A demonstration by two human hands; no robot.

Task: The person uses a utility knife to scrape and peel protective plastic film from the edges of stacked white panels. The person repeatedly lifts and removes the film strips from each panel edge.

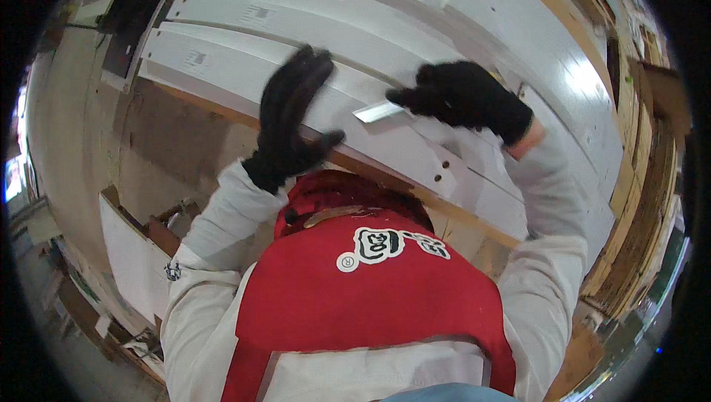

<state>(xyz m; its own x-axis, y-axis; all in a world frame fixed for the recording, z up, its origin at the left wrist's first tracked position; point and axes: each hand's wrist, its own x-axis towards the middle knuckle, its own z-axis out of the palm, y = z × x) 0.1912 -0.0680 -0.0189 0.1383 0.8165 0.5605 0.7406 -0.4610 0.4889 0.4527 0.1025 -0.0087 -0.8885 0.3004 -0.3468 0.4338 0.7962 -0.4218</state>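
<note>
My left hand (pixel 293 121), in a black glove, is held above the near edge of a white panel (pixel 222 66) with its thumb and fingers apart and nothing in it. To its right my right hand (pixel 464 96), also gloved in black, is closed over a flat, shiny metal strip (pixel 380 111). The strip's pale end sticks out from under the fingers, over the panel; its other end is hidden by the hand. Dark round holes (pixel 442 171) show near the panel's right end.
Several more white panels (pixel 311 10) lie side by side beyond, some with holes and printed marks. Wooden boards (pixel 633 207) are stacked at the right. A white-sided box (pixel 130 252) stands at lower left. A red apron (pixel 366 296) covers my front.
</note>
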